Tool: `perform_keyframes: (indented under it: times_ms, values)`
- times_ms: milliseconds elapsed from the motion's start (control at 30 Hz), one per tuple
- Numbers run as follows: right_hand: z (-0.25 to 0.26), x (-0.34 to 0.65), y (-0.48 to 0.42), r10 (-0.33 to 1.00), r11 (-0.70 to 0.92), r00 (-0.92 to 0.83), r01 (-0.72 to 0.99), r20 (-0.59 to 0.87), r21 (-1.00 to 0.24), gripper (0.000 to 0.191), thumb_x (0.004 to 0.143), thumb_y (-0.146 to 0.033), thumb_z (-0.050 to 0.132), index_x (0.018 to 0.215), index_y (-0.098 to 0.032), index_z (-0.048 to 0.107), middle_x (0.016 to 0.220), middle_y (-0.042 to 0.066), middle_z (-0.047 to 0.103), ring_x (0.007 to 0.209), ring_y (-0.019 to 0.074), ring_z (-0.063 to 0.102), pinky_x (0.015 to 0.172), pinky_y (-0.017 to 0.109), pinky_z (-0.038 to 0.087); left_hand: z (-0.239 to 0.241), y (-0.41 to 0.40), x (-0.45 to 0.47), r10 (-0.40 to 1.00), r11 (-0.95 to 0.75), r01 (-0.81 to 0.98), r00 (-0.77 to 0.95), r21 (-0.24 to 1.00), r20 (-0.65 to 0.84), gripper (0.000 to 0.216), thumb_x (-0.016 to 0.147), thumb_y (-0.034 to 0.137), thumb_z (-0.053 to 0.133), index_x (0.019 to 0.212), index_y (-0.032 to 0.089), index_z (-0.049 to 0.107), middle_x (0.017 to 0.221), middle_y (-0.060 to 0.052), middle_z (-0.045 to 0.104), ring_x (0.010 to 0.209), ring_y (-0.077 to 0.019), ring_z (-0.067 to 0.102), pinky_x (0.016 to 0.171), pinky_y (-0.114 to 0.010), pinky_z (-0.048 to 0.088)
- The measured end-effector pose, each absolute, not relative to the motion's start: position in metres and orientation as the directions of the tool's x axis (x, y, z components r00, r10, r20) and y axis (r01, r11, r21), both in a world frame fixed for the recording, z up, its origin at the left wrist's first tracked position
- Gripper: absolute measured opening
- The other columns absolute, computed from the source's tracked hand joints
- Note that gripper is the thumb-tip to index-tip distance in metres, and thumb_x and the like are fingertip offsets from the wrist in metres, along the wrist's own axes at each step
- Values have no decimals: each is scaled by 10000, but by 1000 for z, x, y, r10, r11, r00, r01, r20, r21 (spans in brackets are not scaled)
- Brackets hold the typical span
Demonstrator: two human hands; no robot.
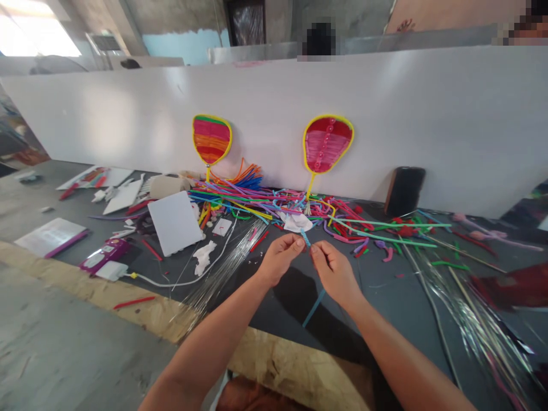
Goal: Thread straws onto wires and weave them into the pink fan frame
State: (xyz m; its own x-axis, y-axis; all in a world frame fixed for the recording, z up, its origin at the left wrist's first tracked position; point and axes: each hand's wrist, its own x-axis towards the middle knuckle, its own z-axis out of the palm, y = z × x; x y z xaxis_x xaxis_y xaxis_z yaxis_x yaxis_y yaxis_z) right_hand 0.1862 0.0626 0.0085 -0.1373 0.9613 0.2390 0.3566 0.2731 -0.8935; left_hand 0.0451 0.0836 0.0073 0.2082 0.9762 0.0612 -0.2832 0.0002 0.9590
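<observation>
My left hand (280, 257) and my right hand (334, 271) meet over the dark tabletop (385, 291), both pinched on a light blue pipe cleaner (314, 307). Its upper end pokes out between my fingertips and its long tail hangs down below my right hand toward the table's front edge. A heap of coloured pipe cleaners (257, 200) lies just beyond my hands. Two yellow-rimmed fan shapes, one striped (211, 138) and one red-pink (326, 144), lean on the white wall board.
Thin silver wires (222, 268) lie left of my hands, and more (466, 314) at the right. A white card (174, 222), a phone on a cable (105, 257), papers and a black phone (405, 191) propped on the board surround the work spot. A wooden edge (141, 308) fronts the table.
</observation>
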Motion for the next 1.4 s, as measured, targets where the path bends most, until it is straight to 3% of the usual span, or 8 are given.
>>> perform_keyframes:
  times_ms: [267,400,533,667,900,1133,1267,1400]
  values:
    - [13,184,59,960,271,-180,407,214,-872,290,905,-372,419,681,-192,465,577,-44,428,529,100,384,509,221,307,10,82,45,983,21,-223,185,975,21,366,660,468,691,649,138,533,598,40,476,587,-78,401,590,-219,312]
    - [16,186,60,956,128,-290,259,49,-957,337,904,-443,396,694,-191,474,543,-52,431,452,86,392,440,211,304,8,84,41,979,-2,-224,198,975,47,357,705,470,651,633,143,527,588,36,479,583,-82,410,597,-226,317]
    - [20,194,66,911,-104,-387,114,-141,-988,323,860,-497,444,850,-184,520,563,-64,443,382,61,319,365,193,237,4,88,40,988,73,-285,151,956,-31,373,662,483,678,620,148,519,565,46,434,568,-76,386,576,-217,305]
    - [28,213,71,843,-132,-490,211,-222,-969,317,834,-484,493,860,-173,550,540,-72,424,383,49,280,377,186,195,0,92,39,984,156,-327,135,932,-117,395,599,498,712,641,152,528,565,41,443,563,-76,406,570,-208,328]
    - [36,260,63,911,58,-384,476,-148,-877,304,853,-416,458,686,-187,566,538,-30,508,524,111,475,507,215,338,-7,97,36,979,201,-312,107,929,-175,399,573,496,719,689,165,528,625,30,483,598,-81,458,594,-207,390]
    - [22,307,28,947,3,-244,656,-208,-755,293,868,-410,420,735,-196,569,568,-28,581,492,118,493,515,238,369,-11,97,46,980,175,-214,131,961,-149,378,606,497,684,622,167,499,596,39,462,578,-82,445,586,-209,393]
    - [18,330,21,970,17,-186,701,-159,-712,305,860,-429,424,849,-200,625,814,45,689,737,189,627,685,295,457,-18,89,59,976,169,-121,160,978,-148,368,646,500,643,605,161,507,588,32,475,555,-86,430,572,-221,367]
    - [26,326,24,997,56,-83,667,1,-743,346,862,-433,436,1046,-208,623,1072,76,661,1011,244,591,880,370,426,-21,77,65,974,146,-70,182,987,-132,381,670,511,611,578,164,481,564,37,457,554,-92,403,573,-229,331]
